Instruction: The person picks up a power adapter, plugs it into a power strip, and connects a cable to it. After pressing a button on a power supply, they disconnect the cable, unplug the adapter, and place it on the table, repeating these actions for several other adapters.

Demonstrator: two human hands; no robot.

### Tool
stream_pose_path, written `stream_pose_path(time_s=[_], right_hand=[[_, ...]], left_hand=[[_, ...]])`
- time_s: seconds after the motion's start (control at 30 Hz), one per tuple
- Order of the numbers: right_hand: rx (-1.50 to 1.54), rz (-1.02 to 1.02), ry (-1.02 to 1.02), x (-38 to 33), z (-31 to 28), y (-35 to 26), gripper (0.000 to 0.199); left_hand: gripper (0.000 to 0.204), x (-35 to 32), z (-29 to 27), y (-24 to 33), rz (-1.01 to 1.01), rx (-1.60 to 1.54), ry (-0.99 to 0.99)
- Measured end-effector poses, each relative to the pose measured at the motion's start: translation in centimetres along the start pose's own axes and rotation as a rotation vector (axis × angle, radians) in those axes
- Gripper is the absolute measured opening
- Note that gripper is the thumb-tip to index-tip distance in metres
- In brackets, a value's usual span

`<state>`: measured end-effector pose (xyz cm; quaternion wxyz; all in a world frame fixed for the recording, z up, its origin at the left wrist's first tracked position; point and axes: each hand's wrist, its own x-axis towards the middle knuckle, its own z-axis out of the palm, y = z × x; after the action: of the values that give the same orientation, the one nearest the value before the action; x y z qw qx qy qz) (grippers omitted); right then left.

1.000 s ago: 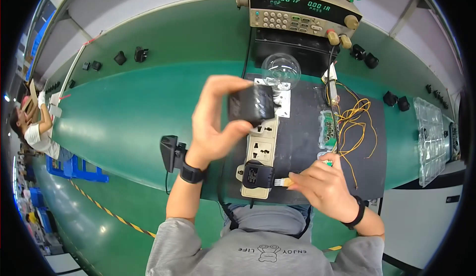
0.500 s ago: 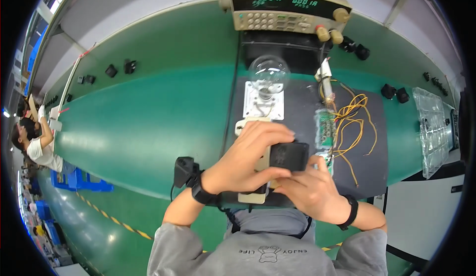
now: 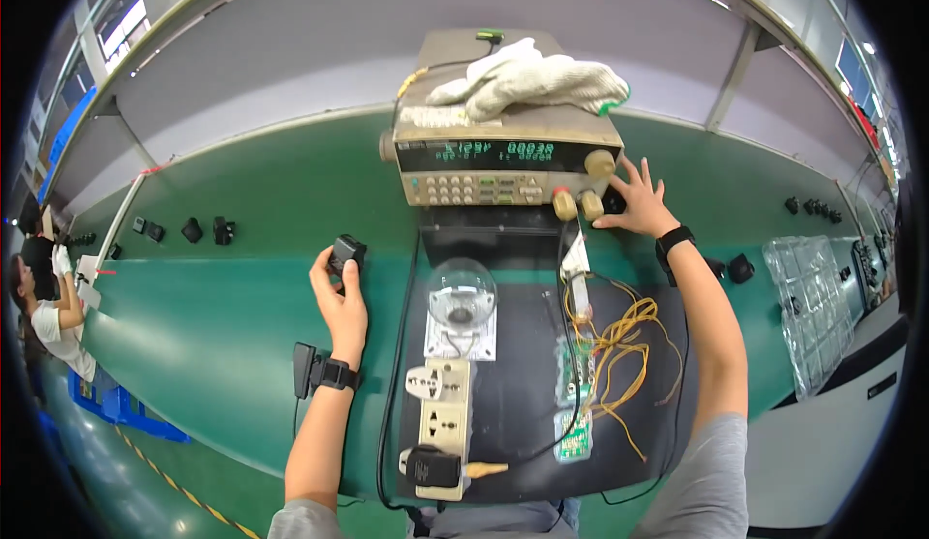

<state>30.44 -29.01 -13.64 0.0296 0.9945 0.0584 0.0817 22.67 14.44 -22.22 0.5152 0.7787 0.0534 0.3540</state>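
My left hand (image 3: 341,297), raised over the green bench at left, has its thumb and fingers closed round a black power adapter (image 3: 349,252). My right hand (image 3: 639,205) reaches to the right side of the bench meter (image 3: 513,166), fingers spread around a dark adapter (image 3: 613,200) that it partly hides; no firm grip shows. Between my arms lies a cream power strip (image 3: 445,418). Another black adapter (image 3: 434,466) sits on its near end, a tan plug (image 3: 486,469) with a black cable against its side. A white adapter plug (image 3: 424,383) occupies the strip's far end.
A clear bulb (image 3: 463,295) stands on a white base beyond the strip. Yellow wires (image 3: 619,345) and green circuit boards (image 3: 574,433) lie on the black mat (image 3: 518,384). A glove (image 3: 532,79) tops the meter. A clear plastic tray (image 3: 808,312) is at right. Someone sits far left.
Both hands have left the strip and moved apart: left with an adapter to the left, right out to the meter. An adapter now sits on the strip. The view has shifted; the meter's display differs.
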Motion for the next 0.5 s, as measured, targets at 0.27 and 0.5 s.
stream_pose_path(time_s=[0.27,0.5], right_hand=[[0.122,-0.042,-0.102,3.9,2.2,1.5,0.048],[0.191,0.022,-0.093,3.1,1.0,4.0,0.058]], left_hand=[[0.038,8.2,5.1,-3.8,0.039,0.278,0.122],[0.063,9.7,6.8,-4.0,-0.077,0.426,0.152]])
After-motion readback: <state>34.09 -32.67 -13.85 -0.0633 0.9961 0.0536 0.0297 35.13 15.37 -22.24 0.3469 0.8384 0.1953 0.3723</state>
